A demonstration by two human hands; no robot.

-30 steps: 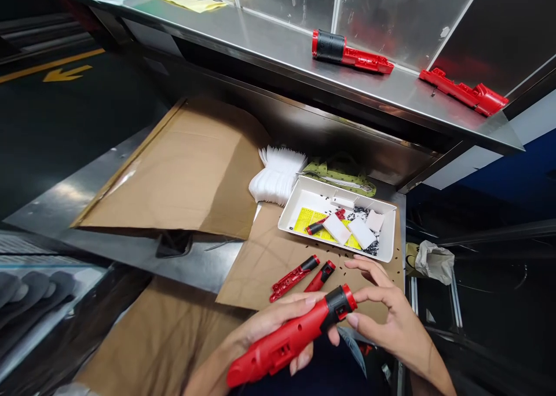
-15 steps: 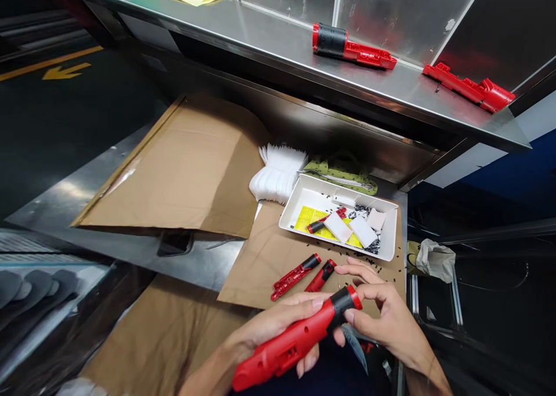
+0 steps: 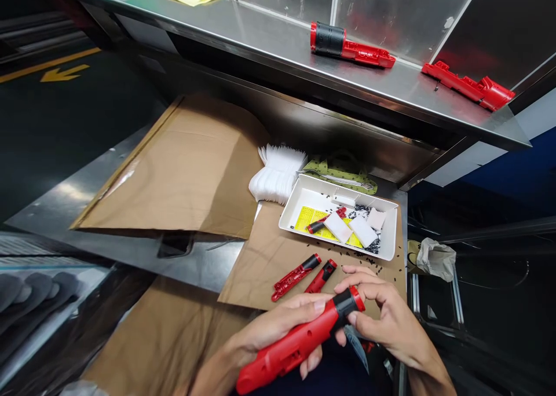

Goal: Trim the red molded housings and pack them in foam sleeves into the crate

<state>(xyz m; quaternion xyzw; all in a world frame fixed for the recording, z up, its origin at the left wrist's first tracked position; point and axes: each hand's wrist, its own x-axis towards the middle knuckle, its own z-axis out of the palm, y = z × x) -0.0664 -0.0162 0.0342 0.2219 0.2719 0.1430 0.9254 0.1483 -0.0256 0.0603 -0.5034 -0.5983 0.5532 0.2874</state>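
Observation:
My left hand (image 3: 280, 323) is wrapped round a long red plastic tool housing (image 3: 286, 352) with a black collar and a red rim at its upper end. The housing lies slanted, its collar up and to the right. At that collar, my right hand (image 3: 386, 318) pinches the end between thumb and fingers; part of the grip is hidden. Just beyond my hands, two smaller red-and-black housing pieces, one on the left (image 3: 295, 278) and one on the right (image 3: 321, 275), rest on a cardboard sheet (image 3: 247, 280).
A white tray (image 3: 392, 234) holds white blocks, small black parts, a yellow sheet and a red-and-black piece. Tiny black bits lie scattered before it. Behind are white sheets (image 3: 278, 176) and a green pouch (image 3: 339, 176). A metal shelf (image 3: 260, 28) carries two red housings (image 3: 365, 53).
The housing and both hands have shifted very slightly to the right in the picture. The grips look the same, and the things on the bench have not moved.

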